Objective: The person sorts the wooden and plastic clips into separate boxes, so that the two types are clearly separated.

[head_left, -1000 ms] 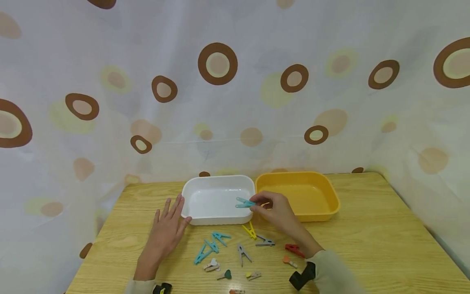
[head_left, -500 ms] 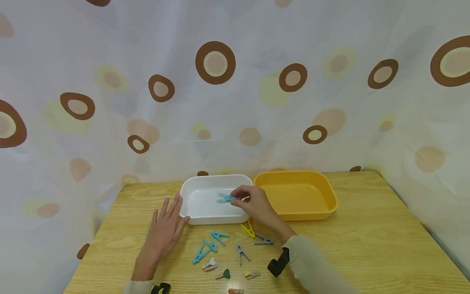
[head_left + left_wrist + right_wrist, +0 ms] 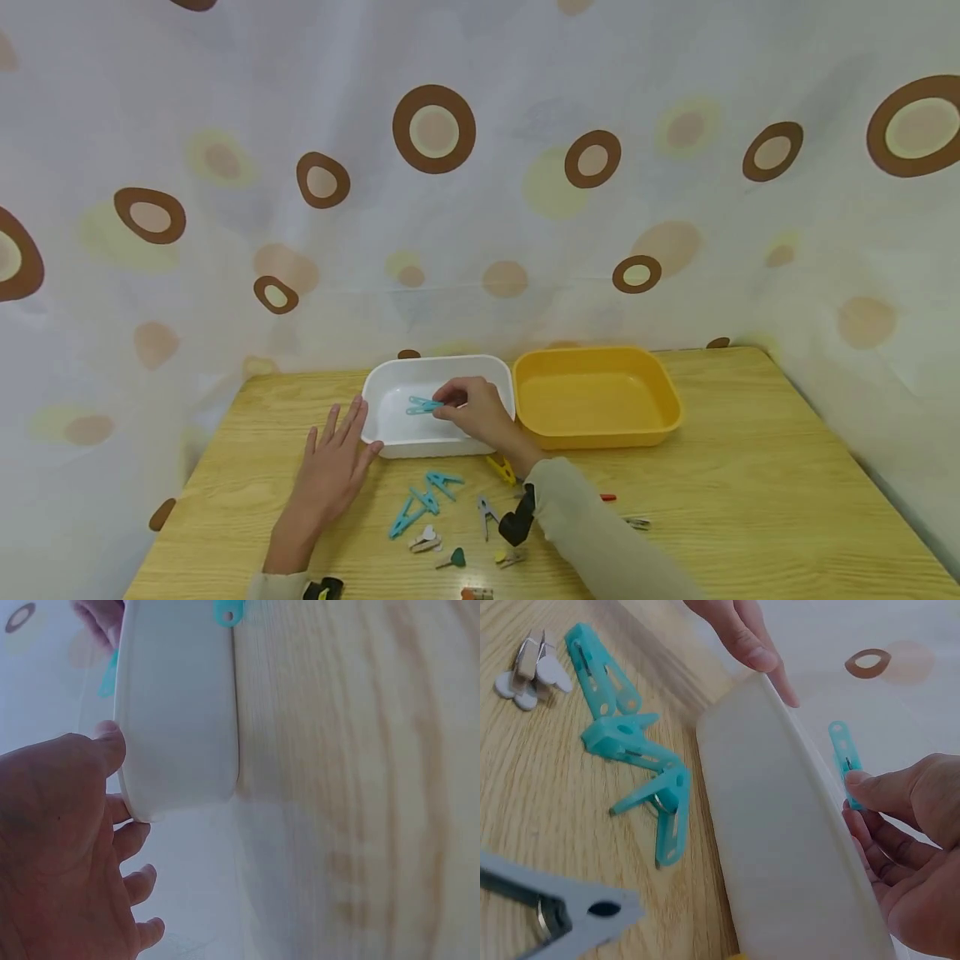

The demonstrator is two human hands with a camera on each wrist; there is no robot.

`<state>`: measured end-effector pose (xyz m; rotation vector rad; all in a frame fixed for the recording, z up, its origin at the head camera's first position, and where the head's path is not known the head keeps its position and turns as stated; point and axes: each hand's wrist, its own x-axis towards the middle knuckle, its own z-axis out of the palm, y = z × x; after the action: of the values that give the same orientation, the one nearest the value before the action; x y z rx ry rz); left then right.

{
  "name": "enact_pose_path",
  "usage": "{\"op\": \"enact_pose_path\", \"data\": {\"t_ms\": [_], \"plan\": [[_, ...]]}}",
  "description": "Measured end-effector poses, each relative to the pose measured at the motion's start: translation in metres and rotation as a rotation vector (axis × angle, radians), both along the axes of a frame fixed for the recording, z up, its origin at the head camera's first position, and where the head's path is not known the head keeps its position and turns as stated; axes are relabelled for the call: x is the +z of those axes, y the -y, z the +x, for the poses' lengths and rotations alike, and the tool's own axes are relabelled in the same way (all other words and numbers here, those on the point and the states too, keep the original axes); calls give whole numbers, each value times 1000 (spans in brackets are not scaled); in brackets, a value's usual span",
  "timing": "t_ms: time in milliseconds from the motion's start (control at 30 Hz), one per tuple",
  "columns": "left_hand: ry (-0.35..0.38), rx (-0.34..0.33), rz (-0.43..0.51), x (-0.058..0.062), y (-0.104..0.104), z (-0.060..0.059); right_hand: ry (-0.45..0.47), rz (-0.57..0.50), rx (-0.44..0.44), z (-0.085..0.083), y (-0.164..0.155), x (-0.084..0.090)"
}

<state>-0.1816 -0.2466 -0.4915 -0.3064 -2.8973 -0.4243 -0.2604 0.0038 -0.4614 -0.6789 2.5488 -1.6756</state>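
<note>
Teal clip (image 3: 424,406) pinched in right hand (image 3: 474,414), over white tray (image 3: 435,451). Left hand (image 3: 327,473) not gripping, fingers extended, touching tray's left end. Yellow tray (image 3: 600,392) just right of it. Three more teal clips (image 3: 626,742) plus a grey clip (image 3: 581,892) in front, on table (image 3: 750,500). Right sleeve (image 3: 592,525) hides most of a red piece (image 3: 608,497); yellow clip (image 3: 501,471) partly covered too.

Right hand (image 3: 477,410) partly hides teal clip (image 3: 422,405). Red item (image 3: 608,497), its right: partly behind sleeve (image 3: 581,512). Grey clip (image 3: 570,889), its left, right-wrist view: edge-cut.
</note>
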Motion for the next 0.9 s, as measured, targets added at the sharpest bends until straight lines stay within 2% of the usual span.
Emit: {"op": "enact_pose_path", "data": {"t_ms": [200, 400, 900], "plan": [[18, -4, 5, 0, 1, -2, 23, 58, -21, -8, 21, 1], [23, -3, 8, -2, 3, -2, 51, 99, 7, -14, 36, -2], [19, -8, 19, -4, 4, 0, 77, 133, 36, -17, 48, -6]]}}
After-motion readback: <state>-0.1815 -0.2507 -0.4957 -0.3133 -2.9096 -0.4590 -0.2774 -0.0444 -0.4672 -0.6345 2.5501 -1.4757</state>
